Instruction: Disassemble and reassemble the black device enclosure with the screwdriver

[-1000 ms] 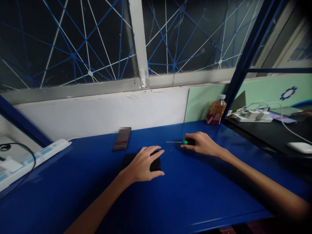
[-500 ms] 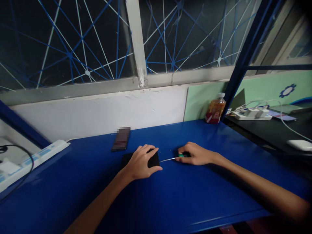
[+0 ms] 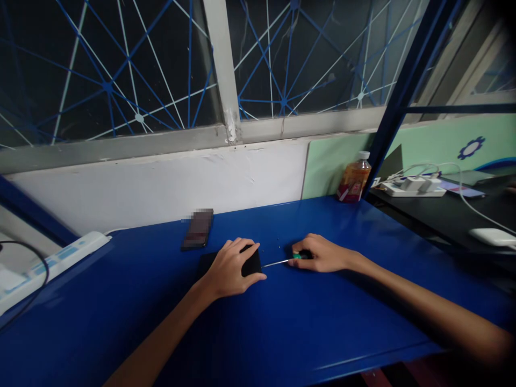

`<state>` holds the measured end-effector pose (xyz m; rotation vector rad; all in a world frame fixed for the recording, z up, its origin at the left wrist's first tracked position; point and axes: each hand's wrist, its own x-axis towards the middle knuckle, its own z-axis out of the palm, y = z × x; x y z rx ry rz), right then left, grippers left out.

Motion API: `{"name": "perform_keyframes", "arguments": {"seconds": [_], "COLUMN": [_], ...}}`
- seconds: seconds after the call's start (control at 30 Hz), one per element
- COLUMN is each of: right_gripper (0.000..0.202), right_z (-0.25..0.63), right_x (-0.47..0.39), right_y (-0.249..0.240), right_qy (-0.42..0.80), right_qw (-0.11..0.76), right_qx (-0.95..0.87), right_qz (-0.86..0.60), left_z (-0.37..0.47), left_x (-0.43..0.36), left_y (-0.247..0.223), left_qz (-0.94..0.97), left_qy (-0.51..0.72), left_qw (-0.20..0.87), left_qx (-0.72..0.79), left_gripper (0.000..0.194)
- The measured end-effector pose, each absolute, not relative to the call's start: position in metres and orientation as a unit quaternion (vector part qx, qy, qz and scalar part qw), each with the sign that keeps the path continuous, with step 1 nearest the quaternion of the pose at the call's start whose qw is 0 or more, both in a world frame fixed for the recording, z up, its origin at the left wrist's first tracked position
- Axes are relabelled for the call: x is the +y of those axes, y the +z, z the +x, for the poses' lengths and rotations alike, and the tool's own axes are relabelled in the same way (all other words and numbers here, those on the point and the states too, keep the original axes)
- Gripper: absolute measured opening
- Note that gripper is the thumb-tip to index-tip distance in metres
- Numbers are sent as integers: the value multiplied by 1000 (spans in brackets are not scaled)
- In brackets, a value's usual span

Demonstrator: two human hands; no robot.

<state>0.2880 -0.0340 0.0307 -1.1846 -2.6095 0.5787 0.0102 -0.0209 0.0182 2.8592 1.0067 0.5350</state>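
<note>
Head view, twelve o'clock towards the white wall (image 3: 173, 185): down goes the eye to the left hand (image 3: 228, 269), grasping a flat, black, rectangular block (image 3: 252, 263), fingers over the far side, thumb along the near edge by the right-hand corner. That block lies on the glossy blue tabletop (image 3: 322, 317), its left end partly lost under the hand. Over at three o'clock, the right hand (image 3: 322, 253) has its fingers wrapped round a slim screwdriver (image 3: 276, 263) with a green-and-black handle and a bright metal shaft.

And it all hangs on the line between them! From the right grip the block sits at nine o'clock; the shaft points a shade below nine, tip right at the block's short right end. Touching, or seated in something? Too fine to tell. The block's long axis seems to run nine to three, nearly in line with the shaft. The left hand is the nearer, right on the block; the right stands off at the handle. Tiny specks (image 3: 278, 246) lie between nine and ten o'clock from it.
</note>
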Motion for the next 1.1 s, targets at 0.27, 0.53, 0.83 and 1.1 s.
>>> {"name": "perform_keyframes", "arguments": {"seconds": [0.27, 0.53, 0.83, 1.1], "right_gripper": [34, 38, 32, 37], "right_z": [288, 288, 291, 291], "right_x": [-33, -34, -37, -36], "right_y": [30, 30, 41, 37], "right_qy": [195, 193, 229, 233], "right_qw": [106, 110, 124, 129], "right_qx": [-890, -890, -887, -872], "right_qz": [-399, -399, -382, -410], "left_z": [11, 10, 11, 10], "left_x": [-21, -22, -21, -21], "left_y": [20, 19, 18, 15], "left_qz": [929, 931, 929, 931], "left_qy": [171, 171, 175, 181], "left_qw": [24, 15, 0, -5], "left_qx": [327, 323, 327, 317], "left_gripper": [64, 64, 63, 61]}}
